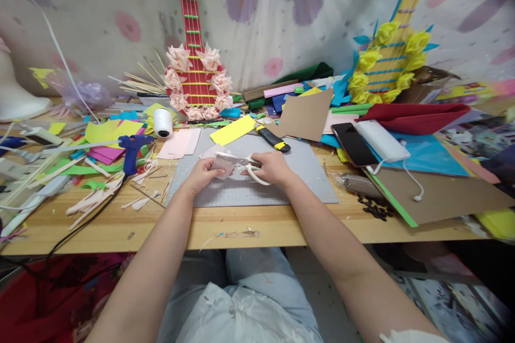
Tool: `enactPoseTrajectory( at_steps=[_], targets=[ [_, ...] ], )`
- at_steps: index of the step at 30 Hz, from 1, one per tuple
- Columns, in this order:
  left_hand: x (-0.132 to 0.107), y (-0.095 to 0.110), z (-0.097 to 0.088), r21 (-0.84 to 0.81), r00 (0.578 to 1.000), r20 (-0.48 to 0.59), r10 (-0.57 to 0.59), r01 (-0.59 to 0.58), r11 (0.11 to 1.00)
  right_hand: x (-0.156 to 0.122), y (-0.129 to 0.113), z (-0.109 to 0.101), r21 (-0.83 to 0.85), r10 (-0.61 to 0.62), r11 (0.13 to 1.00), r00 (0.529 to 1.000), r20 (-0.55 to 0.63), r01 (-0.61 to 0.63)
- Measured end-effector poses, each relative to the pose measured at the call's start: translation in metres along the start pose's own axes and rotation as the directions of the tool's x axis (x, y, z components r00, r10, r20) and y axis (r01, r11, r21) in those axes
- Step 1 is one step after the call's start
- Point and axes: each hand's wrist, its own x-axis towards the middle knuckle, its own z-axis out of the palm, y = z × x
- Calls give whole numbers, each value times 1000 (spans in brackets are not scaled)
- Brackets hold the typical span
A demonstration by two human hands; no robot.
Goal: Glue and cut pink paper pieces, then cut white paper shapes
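My left hand (204, 174) pinches a small pale pink piece of paper (221, 164) above the grey cutting mat (298, 187). In my right hand (274, 168) are scissors (254, 174) with white handles, my fingers in the loops. Their blades point left and lie across the paper; whether they are cutting into it I cannot tell. Just behind my hands a yellow paper strip (232, 129) and a black and yellow utility knife (273, 138) rest on the mat. Pale pink sheets (179, 143) lie at the mat's left back corner.
A blue glue gun (132, 153) with its cord and paper scraps sit at left, beside a white thread spool (163, 122). A phone (354, 143), a white power bank (383, 141) and brown cardboard (442, 193) are at right. Red (193, 83) and yellow (386, 69) paper-flowered instrument models stand behind.
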Motion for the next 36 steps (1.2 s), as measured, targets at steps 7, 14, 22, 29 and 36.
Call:
enactPoseTrajectory(
  at_steps=[7,14,22,29,36],
  targets=[
    [0,0,0,-40,1000,11,-24,24,999,0,1,-1,-28,10,1000,1000,-16,-11],
    [1,-2,-1,-31,1000,7,-15,15,999,1,4,0,5,44,999,999,0,-44],
    [0,-3,-1,-97,999,41,4,0,995,-1,9,-4,168,145,974,988,57,-152],
    [-1,-1,-2,-19,998,-34,52,-53,998,-3,3,-5,178,-17,984,995,102,-2],
    [2,-6,-7,26,996,-45,76,-75,997,-3,0,-5,105,-73,992,995,66,65]
  ],
)
